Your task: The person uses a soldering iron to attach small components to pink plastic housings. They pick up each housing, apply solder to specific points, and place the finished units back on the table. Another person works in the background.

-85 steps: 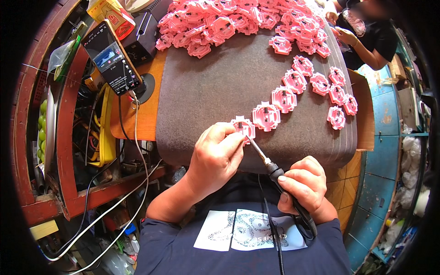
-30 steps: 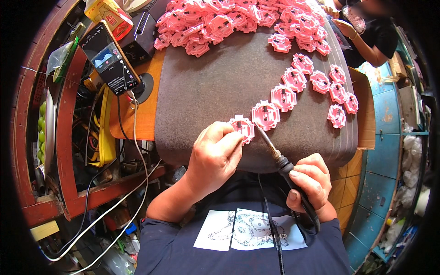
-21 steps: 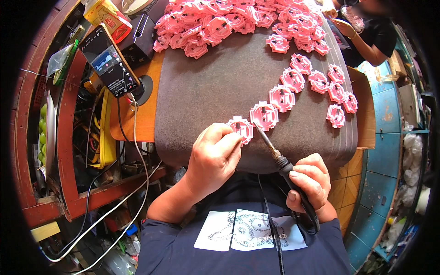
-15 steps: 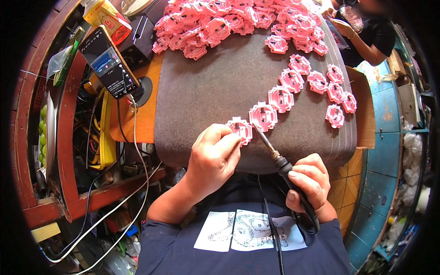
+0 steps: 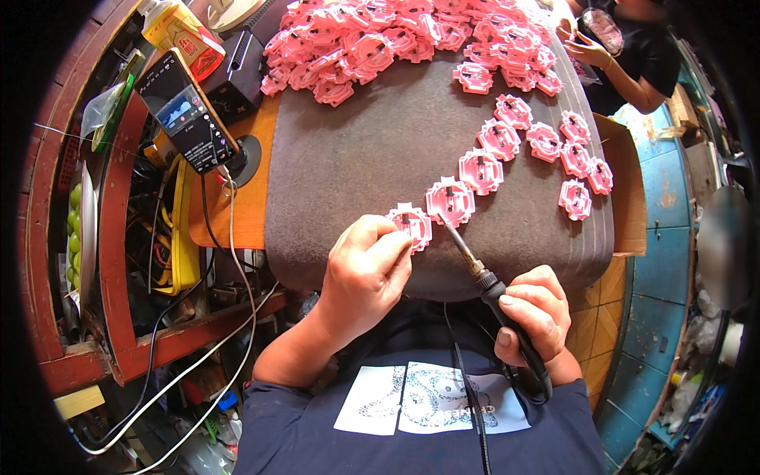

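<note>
So the left hand (image 5: 368,265) has thumb and fingers closed together, and it looks like they're pinching the near left edge of the end part (image 5: 417,222), a pink plastic piece lying close to the front of the mat (image 5: 348,150). If there's some thin wire in that pinch too, I can't make it out. The right hand (image 5: 534,317) is curled around the black handle of the iron (image 5: 492,288), and its tip is right at the lower edge of the neighbor part (image 5: 450,203). Touching or just above? Can't tell.

How far along? Hard to call. Five parts, counting the pinched one, run in a slanted row away from the left hand, then five more sit in a loose bunch (image 5: 575,158) over on the right. The big pile (image 5: 368,51) takes up the far end. The parts I can see clearly have a dark bit in the middle, so nothing obvious splits done from not done. My read is that the end part is the one in hand, and if that pile's all untouched, there's loads left; if it's finished stuff, only a handful.
</note>
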